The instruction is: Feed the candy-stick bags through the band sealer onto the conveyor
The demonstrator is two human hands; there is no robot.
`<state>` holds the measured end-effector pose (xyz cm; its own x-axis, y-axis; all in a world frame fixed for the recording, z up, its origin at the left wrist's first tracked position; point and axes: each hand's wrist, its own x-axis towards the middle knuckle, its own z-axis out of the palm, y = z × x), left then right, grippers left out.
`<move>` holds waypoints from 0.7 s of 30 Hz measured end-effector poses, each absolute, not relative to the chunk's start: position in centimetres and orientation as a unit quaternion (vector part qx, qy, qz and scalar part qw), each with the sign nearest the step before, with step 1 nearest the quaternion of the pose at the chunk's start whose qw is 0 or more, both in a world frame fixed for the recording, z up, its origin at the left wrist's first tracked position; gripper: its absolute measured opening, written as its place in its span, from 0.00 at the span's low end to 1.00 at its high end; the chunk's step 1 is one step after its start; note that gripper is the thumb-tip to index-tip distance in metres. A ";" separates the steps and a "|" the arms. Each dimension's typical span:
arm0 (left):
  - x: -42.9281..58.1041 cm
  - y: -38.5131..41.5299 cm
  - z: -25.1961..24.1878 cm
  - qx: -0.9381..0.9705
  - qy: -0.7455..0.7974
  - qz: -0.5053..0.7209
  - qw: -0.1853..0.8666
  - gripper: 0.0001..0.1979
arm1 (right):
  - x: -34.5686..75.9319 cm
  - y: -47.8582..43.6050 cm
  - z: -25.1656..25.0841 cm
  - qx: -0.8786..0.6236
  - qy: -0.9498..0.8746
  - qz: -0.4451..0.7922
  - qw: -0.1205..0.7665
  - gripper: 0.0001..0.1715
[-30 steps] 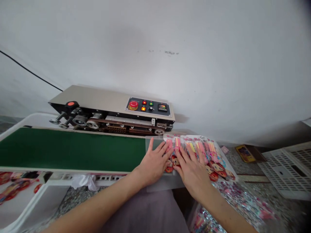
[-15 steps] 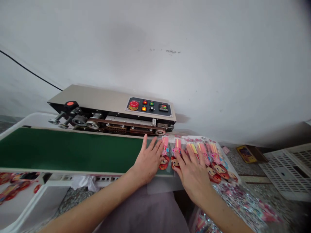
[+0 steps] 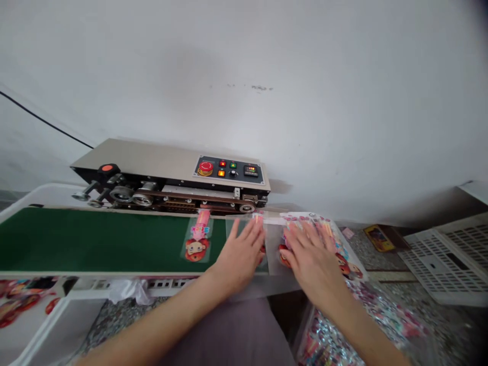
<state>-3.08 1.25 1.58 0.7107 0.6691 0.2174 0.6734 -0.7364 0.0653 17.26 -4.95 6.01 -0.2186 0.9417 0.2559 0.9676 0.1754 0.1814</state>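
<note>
My left hand (image 3: 241, 258) lies flat with fingers stretched over a clear packet (image 3: 258, 217) at the right end of the green conveyor belt (image 3: 114, 241); the hand covers most of that packet. Palm down, my right hand (image 3: 319, 264) spreads over several similar packets (image 3: 343, 262) with pink sticks and red-haired cartoon heads. Another such packet (image 3: 197, 243) lies on the belt to the left, its top edge at the band sealer (image 3: 171, 165). A clear plastic sheet (image 3: 274, 254) shows between and below the hands.
The sealer's panel (image 3: 229, 170) has a red stop button and lit lamps. At lower right is a bag of shiny packets (image 3: 328, 335). A white crate (image 3: 438, 264) and a yellow box (image 3: 379, 239) stand at right, a white bin (image 3: 63, 320) at lower left.
One packet has moved left along the belt, out from beside my left hand to under the sealer. My left hand now lies on another packet; my right hand stays over the packets.
</note>
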 end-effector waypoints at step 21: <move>-2.0 0.1 0.6 -0.923 -0.364 -0.125 -0.023 0.27 | 16.2 -4.5 5.1 -0.637 -0.763 -0.103 0.025 0.23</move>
<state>-2.03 0.11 0.59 0.7038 0.6776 0.2134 0.6660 -0.7339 0.1337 16.22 -4.54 5.10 -0.1862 0.9679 0.1687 0.9781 0.1664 0.1247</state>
